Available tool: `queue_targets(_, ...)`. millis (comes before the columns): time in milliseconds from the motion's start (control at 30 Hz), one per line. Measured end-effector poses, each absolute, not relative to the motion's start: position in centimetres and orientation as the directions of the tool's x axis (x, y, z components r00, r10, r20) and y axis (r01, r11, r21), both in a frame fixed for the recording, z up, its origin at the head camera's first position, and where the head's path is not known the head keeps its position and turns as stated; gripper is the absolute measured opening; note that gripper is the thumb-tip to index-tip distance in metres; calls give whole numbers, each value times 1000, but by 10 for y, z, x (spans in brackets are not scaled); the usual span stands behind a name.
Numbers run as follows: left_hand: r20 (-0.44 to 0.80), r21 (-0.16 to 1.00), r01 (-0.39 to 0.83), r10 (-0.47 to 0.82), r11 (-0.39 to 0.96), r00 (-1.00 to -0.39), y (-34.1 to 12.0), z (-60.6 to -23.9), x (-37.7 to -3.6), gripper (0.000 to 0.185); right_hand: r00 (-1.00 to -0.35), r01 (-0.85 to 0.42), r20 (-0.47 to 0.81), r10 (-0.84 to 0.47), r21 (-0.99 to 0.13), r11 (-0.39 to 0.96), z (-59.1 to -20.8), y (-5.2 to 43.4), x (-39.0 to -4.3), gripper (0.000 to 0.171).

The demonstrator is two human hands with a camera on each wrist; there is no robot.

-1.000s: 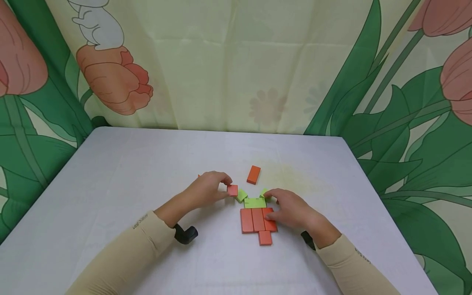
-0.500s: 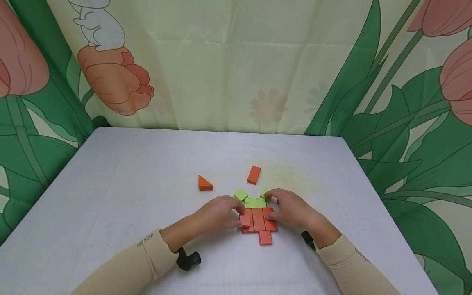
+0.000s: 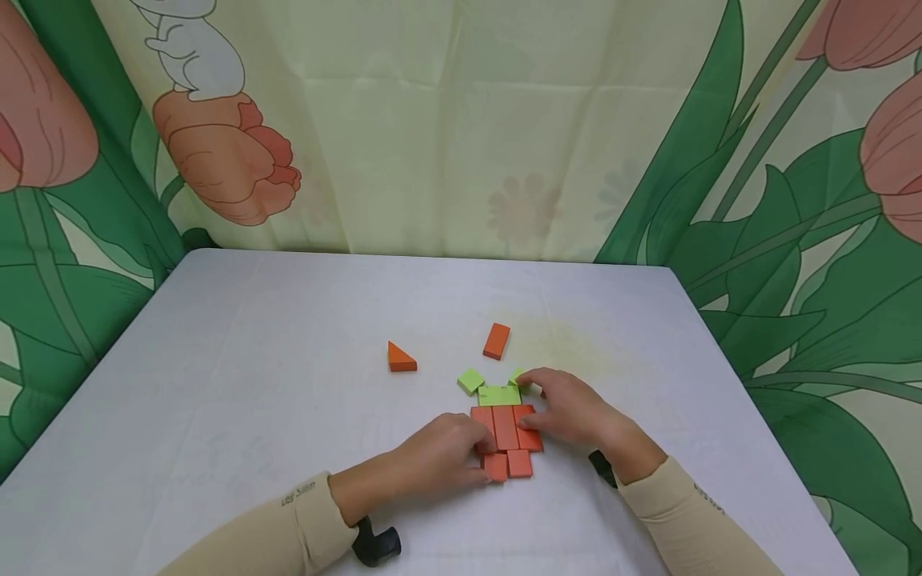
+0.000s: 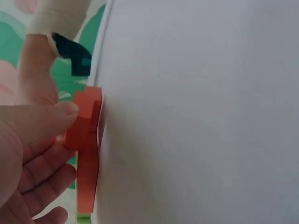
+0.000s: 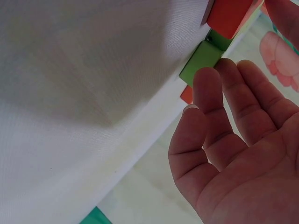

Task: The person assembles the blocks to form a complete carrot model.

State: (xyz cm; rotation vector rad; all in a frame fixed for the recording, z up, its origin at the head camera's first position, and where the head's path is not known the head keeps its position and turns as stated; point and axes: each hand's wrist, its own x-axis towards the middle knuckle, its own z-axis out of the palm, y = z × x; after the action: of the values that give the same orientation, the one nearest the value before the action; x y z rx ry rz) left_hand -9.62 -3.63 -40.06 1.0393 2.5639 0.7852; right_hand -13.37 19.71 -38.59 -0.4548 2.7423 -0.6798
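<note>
My left hand (image 3: pixel 441 456) pinches a small red square block (image 3: pixel 497 469) between thumb and fingers, at the lower left end of a flat block figure. Beside that block lies a matching red square block (image 3: pixel 519 464). Above them, three upright red rectangular blocks (image 3: pixel 506 428) stand side by side, the left one partly covered by my fingers. A green rectangular block (image 3: pixel 499 396) tops them, with a green block (image 3: pixel 471 381) slanting off its left corner. My right hand (image 3: pixel 572 410) rests against the figure's right side, thumb at the red blocks, fingertips at another green block (image 3: pixel 515 376), partly hidden.
Behind the figure lies a loose orange-red rectangular block (image 3: pixel 496 342). An orange triangular block (image 3: pixel 401 358) lies to the back left. All rest on a white-covered table (image 3: pixel 288 320), with a printed curtain (image 3: pixel 432 144) hanging behind its far edge.
My left hand has carried the small red block from beside the upper left green block down to the figure's bottom, uncovering the orange triangle. My right hand has stayed in place.
</note>
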Motion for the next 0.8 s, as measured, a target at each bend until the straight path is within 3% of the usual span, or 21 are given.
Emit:
queue_targets(300, -52, 447, 607, 697, 657, -715, -34, -402, -90, 28, -910, -231, -195, -365, -492, 839, -387, 197, -135, 53)
queue_targets(500, -32, 455, 583, 666, 673, -745, -35, -407, -92, 38, -910, -232, -195, -365, -489, 841, -387, 197, -136, 53)
queue_targets(800, -5, 437, 606, 676, 664, -737, -33, -409, -95, 43, -910, -228, -200, -362, -487, 843, -387, 197, -136, 53)
